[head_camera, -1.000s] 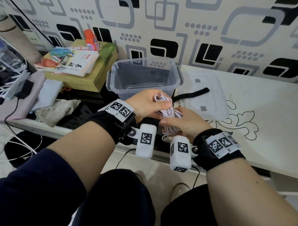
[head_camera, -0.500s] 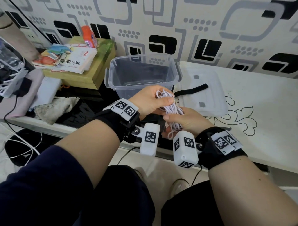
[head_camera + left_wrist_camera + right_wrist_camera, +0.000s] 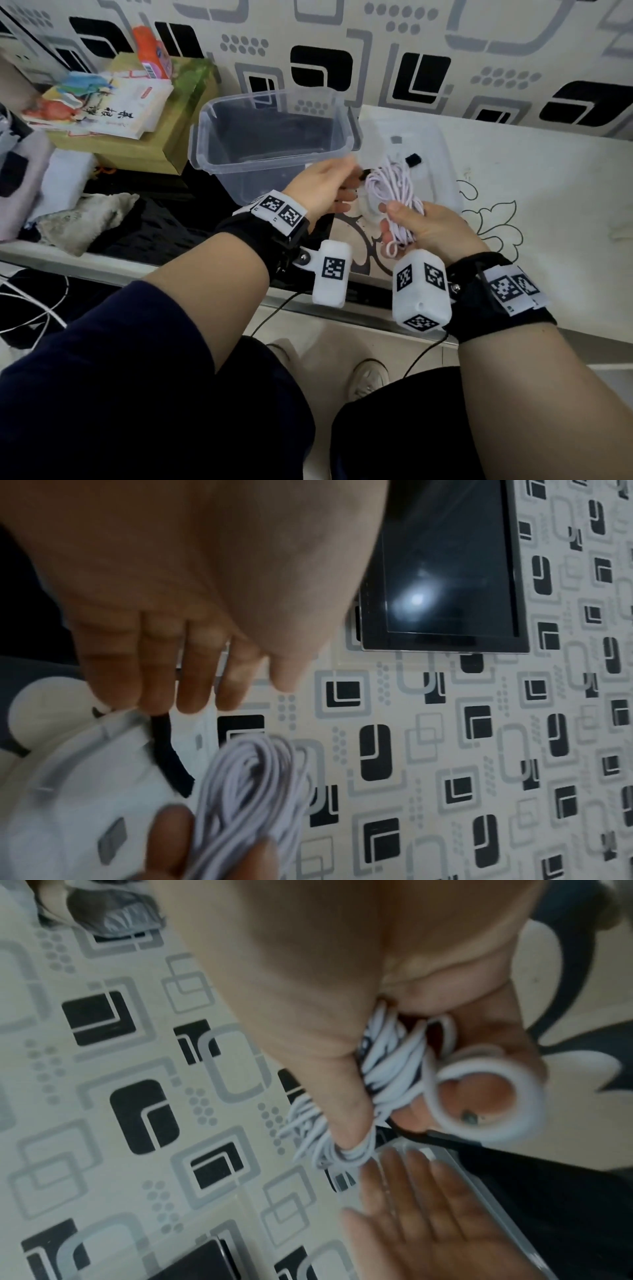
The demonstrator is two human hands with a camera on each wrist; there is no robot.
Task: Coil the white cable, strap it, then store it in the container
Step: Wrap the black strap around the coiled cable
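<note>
My right hand [image 3: 394,219] grips the coiled white cable [image 3: 390,186] round its middle, thumb on top, held above the table edge. The coil's loops stick out past the fingers [image 3: 486,1096]. The left hand [image 3: 342,174] is off the cable, fingers straight, its fingertips [image 3: 192,691] at the near end of the black strap [image 3: 167,753]. That strap lies on the clear lid [image 3: 428,144], partly hidden behind the coil, with its far end [image 3: 412,160] showing. The clear plastic container [image 3: 267,99] stands open just behind the left hand.
A wooden box [image 3: 137,150] stacked with books and an orange bottle [image 3: 150,54] sits left of the container. Cloths and a grey rag [image 3: 78,219] lie at the left. The patterned white table [image 3: 548,212] extends to the right. Wall close behind.
The left hand has let go of the cable and moved forward to the strap with fingers straightened. The right hand alone now holds the coil, moved forward over the table.
</note>
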